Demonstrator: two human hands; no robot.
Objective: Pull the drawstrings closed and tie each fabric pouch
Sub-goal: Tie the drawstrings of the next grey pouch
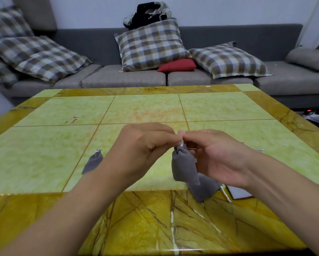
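Step in hand, as I judge it: tying the drawstring on 1 grey pouch (182,165), which hangs above the table (145,109) at about 5 o'clock from the table centre. Its neck is already gathered tight, so the pull-closed part looks done and this is the knot stage.

Left hand (145,145): fingers curled, thumb and forefinger pinching the white drawstring (181,143) right at the pouch mouth. Right hand (216,156): also pinching the string from the 3 o'clock side, fingertips touching the left hand's; the other fingers hang loosely curled beside the pouch body. The knot itself is too small to tell if it is formed or only started.

Other pouches: a 2nd pouch (92,163) lies flat at 9 o'clock of the left hand, neck cinched with a small white tuft, likely finished. A 3rd pouch (204,187) lies under the held one at 6 o'clock, its white cord (226,195) trailing loose, so probably not yet tied. A flat white card or paper (238,193) lies at 5 o'clock under the right wrist.

Next move calls for: snug the knot by drawing the 2 ends apart while keeping the neck closed, set this pouch down, then take the 3rd pouch.
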